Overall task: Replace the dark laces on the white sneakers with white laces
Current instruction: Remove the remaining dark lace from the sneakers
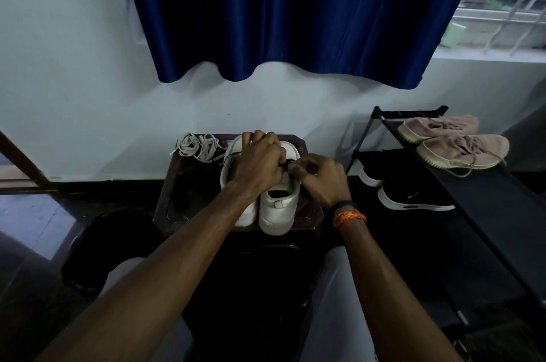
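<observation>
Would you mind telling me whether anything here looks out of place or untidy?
Only small things: the white laces lie in a loose tangle at the stool's far left corner, and a lace from the pink shoes dangles over the rack's shelf edge. Nothing looks spilled or damaged.

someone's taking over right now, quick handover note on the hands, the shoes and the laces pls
Left hand: fingers curled over the right sneaker, at its dark lace.
Right hand: pinching the same lace from the other side.
Both white sneakers stand side by side on the dark stool, heels toward the person; the left sneaker is partly hidden by the arm.
White laces lie bundled at the stool's far left corner, untouched.
Done: nothing visibly finished. Left: remove the dark laces, thread the white ones.
</observation>
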Tool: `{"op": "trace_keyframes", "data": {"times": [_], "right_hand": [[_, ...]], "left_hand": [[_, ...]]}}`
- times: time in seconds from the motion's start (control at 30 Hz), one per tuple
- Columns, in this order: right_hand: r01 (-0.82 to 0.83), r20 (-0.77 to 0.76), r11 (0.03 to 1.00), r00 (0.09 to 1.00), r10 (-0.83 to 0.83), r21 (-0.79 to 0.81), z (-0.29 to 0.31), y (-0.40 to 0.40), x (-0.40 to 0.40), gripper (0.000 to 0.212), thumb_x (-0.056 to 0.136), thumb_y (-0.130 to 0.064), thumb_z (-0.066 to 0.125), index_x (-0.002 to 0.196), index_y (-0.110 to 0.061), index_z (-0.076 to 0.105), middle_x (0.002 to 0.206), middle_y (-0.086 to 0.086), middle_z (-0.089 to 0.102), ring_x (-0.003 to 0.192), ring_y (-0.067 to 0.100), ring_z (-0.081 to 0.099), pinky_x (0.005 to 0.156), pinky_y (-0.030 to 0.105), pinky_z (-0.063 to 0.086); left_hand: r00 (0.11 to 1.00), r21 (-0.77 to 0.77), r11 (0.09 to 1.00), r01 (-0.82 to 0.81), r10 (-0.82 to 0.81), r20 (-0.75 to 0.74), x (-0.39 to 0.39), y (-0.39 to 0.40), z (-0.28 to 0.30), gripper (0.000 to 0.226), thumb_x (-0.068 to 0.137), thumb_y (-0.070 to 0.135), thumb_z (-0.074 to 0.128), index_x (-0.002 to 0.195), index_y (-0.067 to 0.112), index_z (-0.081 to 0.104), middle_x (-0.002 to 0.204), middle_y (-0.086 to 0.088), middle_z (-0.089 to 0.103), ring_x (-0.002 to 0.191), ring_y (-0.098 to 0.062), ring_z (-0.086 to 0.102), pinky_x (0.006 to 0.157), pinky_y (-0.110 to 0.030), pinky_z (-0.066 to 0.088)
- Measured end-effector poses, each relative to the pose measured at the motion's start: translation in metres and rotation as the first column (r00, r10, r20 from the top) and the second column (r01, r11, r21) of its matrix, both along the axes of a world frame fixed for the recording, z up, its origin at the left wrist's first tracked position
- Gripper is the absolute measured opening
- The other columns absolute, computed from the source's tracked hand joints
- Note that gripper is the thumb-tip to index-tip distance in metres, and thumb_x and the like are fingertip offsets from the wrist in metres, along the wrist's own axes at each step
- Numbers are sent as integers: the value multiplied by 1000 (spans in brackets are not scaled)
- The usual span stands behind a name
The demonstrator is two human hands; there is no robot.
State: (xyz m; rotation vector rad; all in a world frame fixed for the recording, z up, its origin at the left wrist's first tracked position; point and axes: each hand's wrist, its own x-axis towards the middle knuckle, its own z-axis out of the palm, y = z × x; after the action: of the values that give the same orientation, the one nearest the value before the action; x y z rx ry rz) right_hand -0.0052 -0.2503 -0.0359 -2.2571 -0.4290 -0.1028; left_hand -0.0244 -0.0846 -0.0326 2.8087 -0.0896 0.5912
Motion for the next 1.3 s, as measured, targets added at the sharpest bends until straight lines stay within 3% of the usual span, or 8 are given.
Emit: {"op": "trace_keyframes", "data": {"times": [0.17, 0.47, 0.6, 0.8, 0.93, 1.03, 1.13, 1.3], "right_hand": [[6, 47, 998, 999, -4, -55, 5, 3, -4, 18, 86, -35, 72, 96, -21, 78, 89, -8, 75, 79, 7, 63, 64, 12, 41], [72, 22, 997, 997, -72, 15, 2, 0, -9, 17, 87, -37, 69, 90, -23, 79, 82, -9, 75, 79, 11, 68, 76, 29, 54], [58, 43, 997, 998, -56, -46, 6, 3, -11, 17, 88, -36, 69, 94, -23, 79, 85, -7, 76, 81, 13, 68, 73, 24, 49], [75, 94, 989, 994, -64, -127, 3, 10, -11, 23, 85, -39, 70, 98, -22, 78, 85, 1, 77, 85, 24, 69, 74, 28, 47], [121, 118, 987, 987, -109, -102, 2, 10, -15, 20, 88, -37, 68, 96, -22, 79, 84, 3, 76, 85, 26, 68, 69, 27, 44], [163, 88, 985, 983, -158, -55, 0, 9, -17, 21, 88, -38, 66, 97, -24, 79, 88, 3, 77, 90, 27, 69, 77, 30, 52], [167, 63, 985, 984, -164, -42, 0, 9, -17, 23, 88, -41, 67, 98, -26, 80, 90, 2, 77, 92, 26, 70, 81, 32, 54], [163, 42, 986, 986, -162, -33, 4, 10, -17, 21, 89, -37, 67, 98, -23, 80, 92, 4, 78, 92, 26, 70, 80, 30, 53]], "left_hand": [[999, -24, 999, -23, 22, -48, 0, 1, 1, 6, 70, 16, 74, 72, 22, 74, 100, 6, 64, 102, -22, 50, 89, -38, 26], [992, -642, 760, -105, 34, -122, 1, 4, -3, 23, 75, 11, 71, 70, 29, 58, 71, 12, 69, 75, -1, 64, 90, -44, 51], [979, -536, 844, 18, -124, -163, 4, 3, 7, 23, 73, 4, 68, 87, 22, 68, 74, 8, 70, 75, -1, 65, 88, -41, 52], [960, -39, 991, 130, -136, -245, 8, 6, 29, 10, 79, 15, 71, 83, 23, 77, 70, 11, 57, 98, -21, 52, 95, -37, 29], [982, -286, 957, 38, -88, -165, 6, 10, 24, 16, 79, 13, 72, 73, 27, 72, 80, 9, 58, 91, -21, 57, 89, -37, 41], [960, -639, 741, -206, 28, -277, 10, 27, 24, 11, 84, 15, 70, 76, 22, 71, 85, 4, 67, 91, -19, 65, 84, -30, 48], [936, -748, 579, -323, 79, -343, 10, 41, 28, 19, 73, 24, 65, 82, 10, 74, 84, 0, 71, 86, -17, 65, 83, -31, 50], [975, -583, 801, -140, 11, -220, 6, 22, 36, 12, 85, 9, 64, 93, 17, 70, 90, 13, 67, 88, -8, 61, 79, -24, 48]]}}
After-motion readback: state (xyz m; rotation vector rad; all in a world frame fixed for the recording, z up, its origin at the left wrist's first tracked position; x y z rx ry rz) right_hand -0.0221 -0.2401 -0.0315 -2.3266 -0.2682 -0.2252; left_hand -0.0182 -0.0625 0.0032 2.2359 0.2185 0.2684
